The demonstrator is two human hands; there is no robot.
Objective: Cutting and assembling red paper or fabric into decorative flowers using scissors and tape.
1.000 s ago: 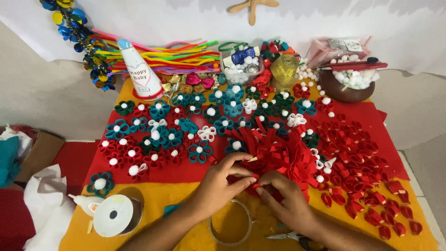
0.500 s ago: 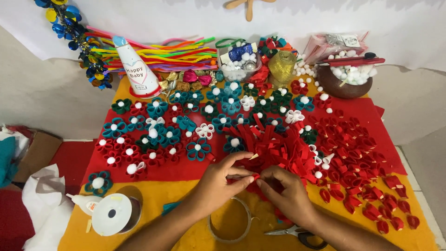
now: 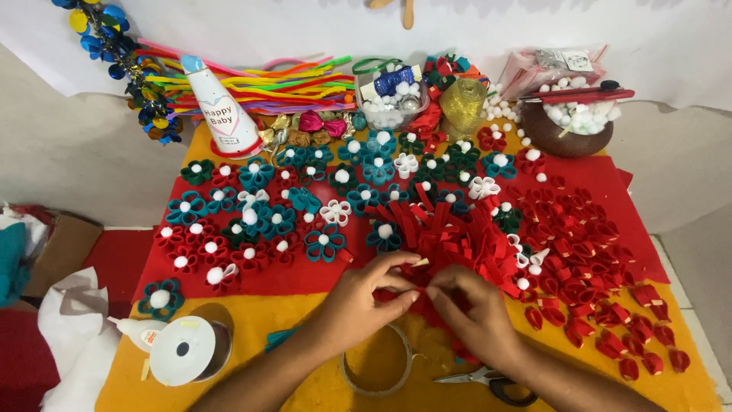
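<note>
1. Left hand (image 3: 358, 305) and right hand (image 3: 473, 317) are meeting at lower centre of the frame, fingertips pinching 1 red felt strip (image 3: 422, 294) between them; both are closed narrow on it, probably for folding control.
2. The strip is sitting just below the red strip pile (image 3: 457, 236), centre of frame, so supply is staying within reach.
3. Finished felt flowers (image 3: 263, 217), teal, red and green with white pompom centres, are lying in rows at centre left, clear of the working spot.
4. Folded red petals (image 3: 602, 259) are spreading at the right, sorted apart.
5. Scissors (image 3: 488, 379) and tape ring (image 3: 377, 370) are lying by the wrists on the yellow tabletop (image 3: 305, 389).
6. Glue bottle (image 3: 141, 329) and ribbon spool (image 3: 183, 349) are waiting at lower left.
</note>
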